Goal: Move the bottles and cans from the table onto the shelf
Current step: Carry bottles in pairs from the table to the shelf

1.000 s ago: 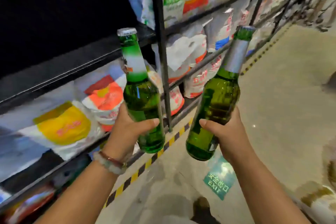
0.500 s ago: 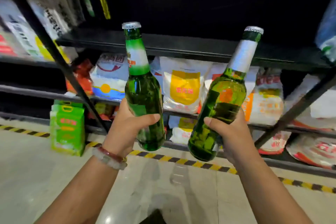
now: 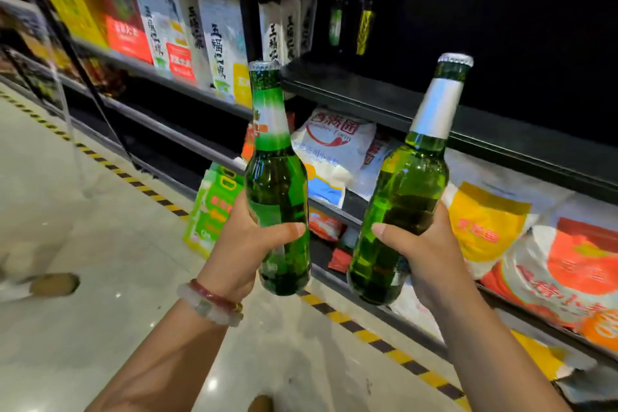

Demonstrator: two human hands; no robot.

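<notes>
My left hand [image 3: 249,246] grips the lower body of a dark green glass bottle [image 3: 276,177] with a green and white neck label, held upright. My right hand [image 3: 423,252] grips a lighter green bottle [image 3: 406,197] with a silver foil neck, tilted slightly right. Both bottles are capped and raised in front of a black metal shelf [image 3: 384,100] whose dark bay behind them looks bare. Two more bottles [image 3: 354,0] stand at the back left of that bay. The table is out of view.
Rice and flour bags [image 3: 485,224] lie on the lower shelf under the dark bay. Boxes and white bags [image 3: 187,40] fill the shelves to the left. A green bag [image 3: 214,207] leans on the floor by the yellow-black floor tape [image 3: 157,197]. A person's shoe [image 3: 55,284] shows at left.
The view has swung left along the shelving while both hands kept their bottles. The dark shelf bay now lies straight behind the bottles, and the two standing bottles have come into view.
</notes>
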